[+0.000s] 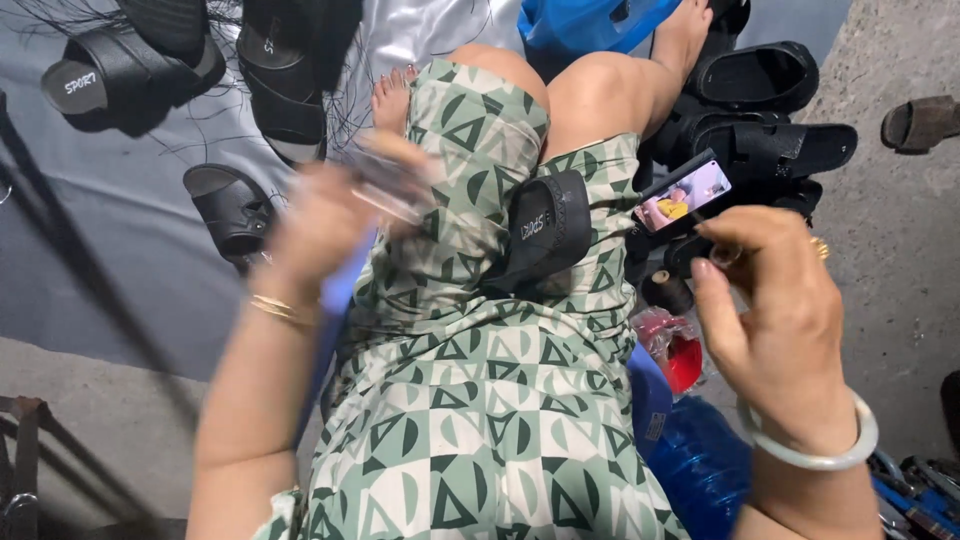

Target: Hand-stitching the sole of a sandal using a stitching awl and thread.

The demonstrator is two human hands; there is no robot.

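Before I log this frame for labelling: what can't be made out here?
Head view only:
- Left hand: motion-blurred; the clear thing in its fingers can't be identified.
- Right hand: seen from behind; whatever its fingertips pinch is hidden.
- Black sandal on the lap: its far end is hidden between the knees.
- Phone: screen too small.

Dress point(470, 400): sleeveless, green and cream checks filled with triangles and half circles, covering lap and knees.
Left hand point(325, 225): blurred; thin gold bangles point(283, 310) at the wrist.
Right hand point(775, 320): a gold ring point(820, 247) on one finger; a smooth pale bangle point(825, 452) round the wrist.
Arms: bare, no sleeves.
Feet point(392, 98): bare, toenails painted.
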